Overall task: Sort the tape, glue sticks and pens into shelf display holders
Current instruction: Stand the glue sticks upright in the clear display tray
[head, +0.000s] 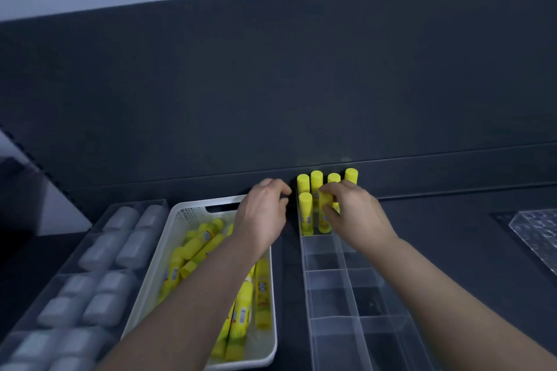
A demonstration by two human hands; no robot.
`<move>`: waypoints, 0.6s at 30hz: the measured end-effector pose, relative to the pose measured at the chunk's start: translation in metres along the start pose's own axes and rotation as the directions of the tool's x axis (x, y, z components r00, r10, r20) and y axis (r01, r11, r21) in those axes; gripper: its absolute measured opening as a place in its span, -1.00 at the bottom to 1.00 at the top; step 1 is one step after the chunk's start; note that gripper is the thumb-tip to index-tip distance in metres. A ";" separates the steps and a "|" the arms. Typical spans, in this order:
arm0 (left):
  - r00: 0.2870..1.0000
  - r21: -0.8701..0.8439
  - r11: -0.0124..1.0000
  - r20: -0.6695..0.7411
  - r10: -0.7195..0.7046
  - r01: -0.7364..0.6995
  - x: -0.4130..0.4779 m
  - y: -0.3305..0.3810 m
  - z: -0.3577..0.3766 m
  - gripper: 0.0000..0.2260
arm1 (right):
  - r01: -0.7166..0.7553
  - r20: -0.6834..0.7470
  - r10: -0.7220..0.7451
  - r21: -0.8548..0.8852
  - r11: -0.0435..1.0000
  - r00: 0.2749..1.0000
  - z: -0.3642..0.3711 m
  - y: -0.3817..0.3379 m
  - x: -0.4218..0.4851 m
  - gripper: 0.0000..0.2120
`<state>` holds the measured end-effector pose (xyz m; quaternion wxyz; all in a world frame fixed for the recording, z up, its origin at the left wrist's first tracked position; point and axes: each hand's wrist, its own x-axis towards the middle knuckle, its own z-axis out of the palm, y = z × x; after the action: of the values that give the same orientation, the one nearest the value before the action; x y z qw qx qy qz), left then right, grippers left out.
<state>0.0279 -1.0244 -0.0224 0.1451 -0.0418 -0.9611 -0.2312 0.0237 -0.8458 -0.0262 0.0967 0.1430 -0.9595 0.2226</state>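
- Right hand (355, 217) clamps on one yellow glue stick (324, 226), thumb and fingers pinching it. The stick is upright and its lower end is inside the clear holder (305, 268).
- The held stick sits in the far end of the holder, second row, just beside another upright stick (306, 211) on its left.
- Four more sticks (316, 181) stand in the row behind, caps up, close to the dark back panel (271, 99).
- The nearer compartments of the clear holder show only their dividers.
- Left hand (263, 214) is over the far right corner of the white basket (193, 208), fingers curled toward the holder's far left corner. Cannot tell if it grips or touches anything.
- The white basket lies left of the holder, just beside it, with loose glue sticks (241, 310) lying flat in it; the left forearm crosses above them.
- A clear tray (135, 204) left of the basket holds rows of pale grey items (99, 253), too blurred to identify.
- A clear bumpy piece (536, 232) sits at the far right on the dark desk (437, 235), well apart from the holder.
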 end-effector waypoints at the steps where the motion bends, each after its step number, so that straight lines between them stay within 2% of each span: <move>1: 1.000 0.013 1.000 -0.008 -0.004 0.004 -0.002 -0.002 -0.001 -0.82 | -0.005 0.009 0.006 -0.011 1.000 1.000 0.002 0.000 -0.001 -0.69; 6: 0.997 0.016 0.998 -0.065 -0.052 0.053 -0.009 -0.010 -0.010 -0.79 | 0.007 -0.018 -0.009 -0.106 0.994 1.000 0.005 0.000 -0.004 -0.64; 9: 0.990 -0.001 0.996 -0.107 -0.090 0.091 -0.011 -0.020 -0.023 -0.79 | 0.050 -0.131 -0.073 -0.167 0.985 0.989 0.002 -0.006 -0.007 -0.64; 13: 0.976 0.003 0.986 -0.144 -0.162 0.164 -0.019 -0.043 -0.044 -0.81 | 0.161 -0.282 -0.202 -0.160 0.974 0.938 0.003 -0.032 -0.010 -0.71; 15: 0.969 0.011 0.978 -0.137 -0.205 0.208 -0.026 -0.057 -0.055 -0.81 | 0.204 -0.301 -0.242 -0.154 0.967 0.922 0.007 -0.050 -0.013 -0.75; 18: 0.966 0.021 0.971 -0.110 -0.233 0.237 -0.039 -0.076 -0.067 -0.80 | 0.233 -0.255 -0.261 -0.135 0.963 0.931 0.018 -0.072 -0.019 -0.82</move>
<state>0.0717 -1.1236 -0.0102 0.1686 0.0873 -0.9539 -0.2325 0.0623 -0.9112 -0.0185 0.2615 0.2259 -0.9216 0.1766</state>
